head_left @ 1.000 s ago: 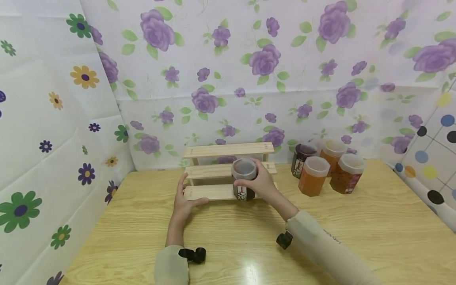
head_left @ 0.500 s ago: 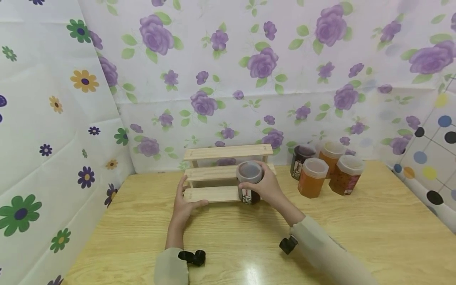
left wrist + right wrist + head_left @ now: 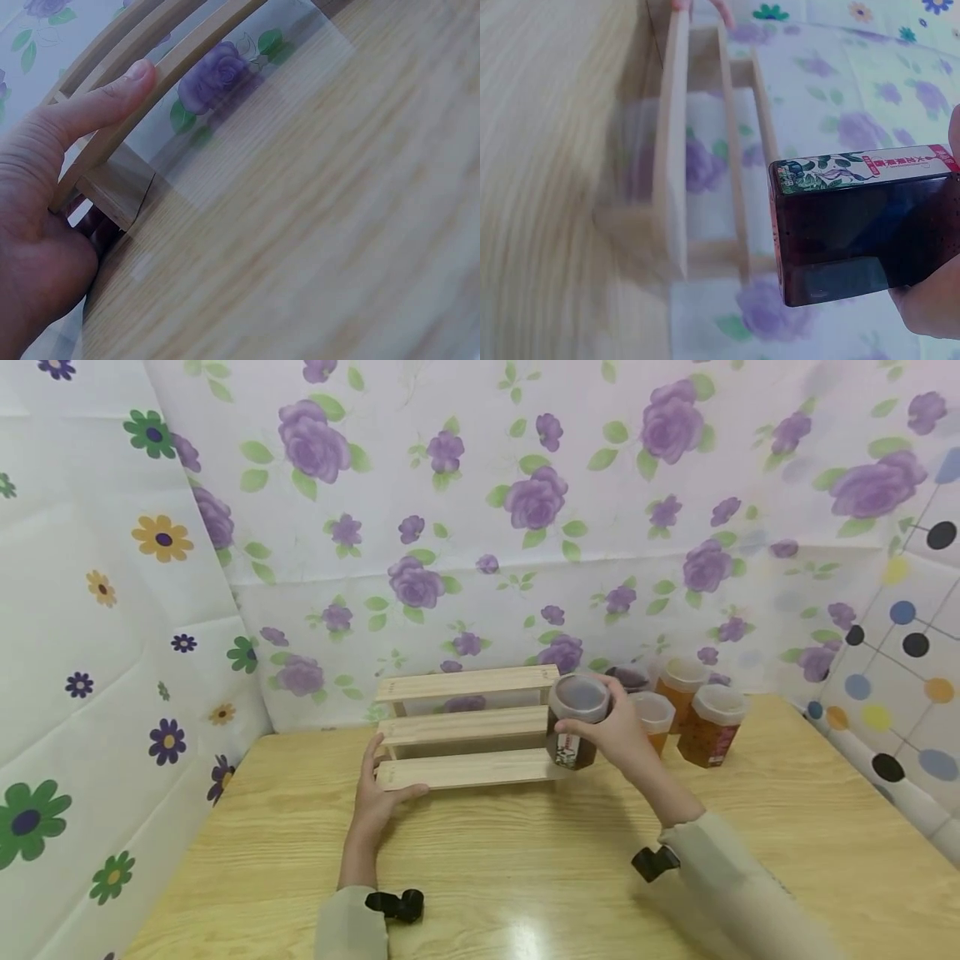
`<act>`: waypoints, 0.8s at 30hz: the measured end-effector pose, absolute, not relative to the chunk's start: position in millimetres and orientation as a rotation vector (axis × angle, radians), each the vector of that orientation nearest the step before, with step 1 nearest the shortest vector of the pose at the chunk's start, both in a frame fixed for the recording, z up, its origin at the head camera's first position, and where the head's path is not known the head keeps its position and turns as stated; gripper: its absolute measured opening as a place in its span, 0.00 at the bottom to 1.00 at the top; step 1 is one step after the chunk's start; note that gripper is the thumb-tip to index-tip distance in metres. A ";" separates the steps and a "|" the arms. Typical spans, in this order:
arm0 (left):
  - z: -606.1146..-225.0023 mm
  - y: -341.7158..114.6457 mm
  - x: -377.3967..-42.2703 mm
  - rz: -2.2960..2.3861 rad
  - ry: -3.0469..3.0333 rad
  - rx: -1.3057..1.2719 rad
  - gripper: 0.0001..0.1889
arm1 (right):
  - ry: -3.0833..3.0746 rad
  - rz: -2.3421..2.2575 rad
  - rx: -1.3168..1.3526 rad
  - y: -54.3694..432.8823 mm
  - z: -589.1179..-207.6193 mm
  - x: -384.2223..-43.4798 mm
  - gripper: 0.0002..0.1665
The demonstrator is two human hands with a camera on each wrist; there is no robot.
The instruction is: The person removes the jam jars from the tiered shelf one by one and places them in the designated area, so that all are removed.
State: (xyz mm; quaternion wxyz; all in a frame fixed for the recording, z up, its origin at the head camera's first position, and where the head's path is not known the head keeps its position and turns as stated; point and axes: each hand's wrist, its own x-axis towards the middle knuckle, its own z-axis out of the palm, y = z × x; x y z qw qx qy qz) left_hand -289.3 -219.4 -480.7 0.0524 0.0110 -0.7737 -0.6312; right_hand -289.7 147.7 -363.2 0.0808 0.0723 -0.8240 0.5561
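My right hand (image 3: 621, 733) grips a dark hexagonal jar (image 3: 566, 745) with a translucent white lid, upright at the right end of a small three-tier wooden rack (image 3: 468, 768). In the right wrist view the jar (image 3: 855, 232) is apart from the rack, its red-and-green label facing up in the picture. At the rack's left end, my left hand (image 3: 377, 799) holds on, thumb along the lowest shelf. The left wrist view shows that thumb (image 3: 112, 101) against the shelf's front edge; the other fingers are mostly hidden behind the rack.
Right of the rack stand an orange jar (image 3: 654, 712), partly behind my right hand, a second orange jar (image 3: 678, 693), a reddish-amber jar (image 3: 708, 737) and a dark jar (image 3: 628, 675), mostly hidden. A flowered cloth (image 3: 487, 510) covers the wall behind the wooden table (image 3: 480, 868).
The right hand has carried the dark jar rightward, from in front of the lowest shelf to the rack's right end, and higher. The left hand keeps its hold. The head view has turned slightly right.
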 end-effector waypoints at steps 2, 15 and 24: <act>-481.8 -220.0 -289.0 -1.915 -2.349 0.029 0.61 | -2.462 1.650 0.195 160.4 -358.4 -286.0 0.54; -481.2 -218.7 -290.5 -1.934 -2.344 0.020 0.61 | -2.547 1.444 -0.066 255.7 -359.9 -253.1 0.57; -482.8 -217.1 -291.3 -1.945 -2.344 0.037 0.62 | -2.570 1.395 -0.144 283.3 -388.3 -252.5 0.56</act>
